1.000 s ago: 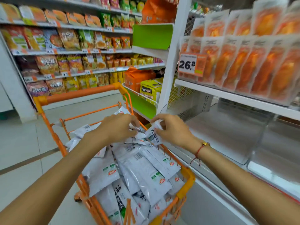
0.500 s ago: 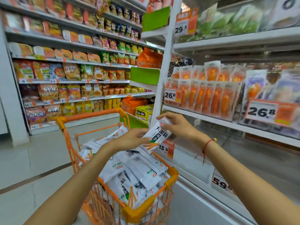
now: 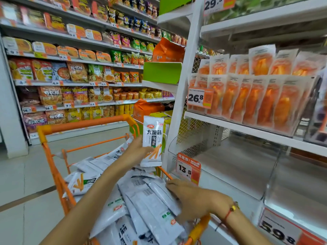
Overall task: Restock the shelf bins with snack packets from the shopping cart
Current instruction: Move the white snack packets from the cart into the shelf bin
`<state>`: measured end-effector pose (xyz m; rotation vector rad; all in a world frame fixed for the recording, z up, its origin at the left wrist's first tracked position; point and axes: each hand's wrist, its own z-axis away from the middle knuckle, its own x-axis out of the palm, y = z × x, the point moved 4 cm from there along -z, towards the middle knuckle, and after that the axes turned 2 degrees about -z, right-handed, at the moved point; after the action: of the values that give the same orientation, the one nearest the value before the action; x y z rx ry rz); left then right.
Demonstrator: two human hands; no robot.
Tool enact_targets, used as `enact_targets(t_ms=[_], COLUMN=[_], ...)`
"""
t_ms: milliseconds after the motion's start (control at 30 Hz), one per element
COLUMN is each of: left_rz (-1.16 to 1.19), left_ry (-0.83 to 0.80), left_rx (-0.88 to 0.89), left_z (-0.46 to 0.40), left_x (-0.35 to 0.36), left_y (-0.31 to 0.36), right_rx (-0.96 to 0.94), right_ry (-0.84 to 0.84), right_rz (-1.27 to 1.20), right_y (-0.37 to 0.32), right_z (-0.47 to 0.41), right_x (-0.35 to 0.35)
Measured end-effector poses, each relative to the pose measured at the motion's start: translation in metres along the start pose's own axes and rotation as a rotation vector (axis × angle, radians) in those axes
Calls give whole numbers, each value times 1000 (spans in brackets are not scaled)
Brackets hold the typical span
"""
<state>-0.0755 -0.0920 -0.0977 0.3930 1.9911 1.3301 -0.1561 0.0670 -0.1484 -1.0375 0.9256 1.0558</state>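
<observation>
My left hand (image 3: 137, 152) gripped one packet (image 3: 152, 141) upright; my right hand (image 3: 192, 198) lay spread on the cart's (image 3: 83, 123) pile (image 3: 150, 200). The bin (image 3: 221, 167) held nothing, so nearly everything remained.

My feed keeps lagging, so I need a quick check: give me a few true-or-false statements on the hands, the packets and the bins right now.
1. The left hand holds one white packet upright above the cart. True.
2. The right hand is inside a shelf bin. False: it reaches onto the packet pile in the orange cart.
3. The clear bin behind the 13.5 price tag looks unstocked. True.
4. The shelf above that bin is bare. False: orange pouches fill it.
</observation>
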Motion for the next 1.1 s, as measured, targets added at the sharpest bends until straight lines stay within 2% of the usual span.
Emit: enact_targets(t_ms=[67, 167, 300, 400, 533, 667, 767, 833, 867, 900, 933, 1000, 1033, 1100], left_rz=[33, 7, -30, -16, -49, 65, 39, 1, -17, -31, -41, -37, -11, 63], left_ry=[-40, -159, -253, -314, -343, -374, -416, -338, -259, -172, -91, 22, 51, 76], left_rx=[47, 88, 75, 67, 59, -5, 50, 87, 101, 105, 106, 78, 61, 10], left_z=[10, 22, 32, 40, 45, 42, 46, 47, 47, 45, 42, 41, 40, 36], left_x=[-1, -2, 0, 5, 13, 24, 29, 22, 17, 9, 2, -9, -13, -19], left_y=[-7, -12, -15, -7, -8, -5, -4, -8, -8, -10, -11, -15, -17, -19], right_rx=[1, -36, -62, -87, -159, -191, -128, -41, 17, 46, 49, 6, -4, 26], right_ry=[-17, 184, 352, 556, 883, 1180, 1328, 1441, 1438, 1343, 1134, 565, 354, 137], right_rz=[29, -48, -333, -478, -516, -636, -459, -283, -248, -234, -251, -362, -374, -242], right_y=[2, 5, 9, 12, 6, -5, -15, -20, -23, -24, -24, -32, -39, -50], right_z=[2, 6, 17, 21, 25, 21, 15, 19, 22, 22, 16, 5, 5, 7], right_x=[-2, -21, -46, -60, -71, -73, -68, -63, -59, -56, -50, -25, -12, 6])
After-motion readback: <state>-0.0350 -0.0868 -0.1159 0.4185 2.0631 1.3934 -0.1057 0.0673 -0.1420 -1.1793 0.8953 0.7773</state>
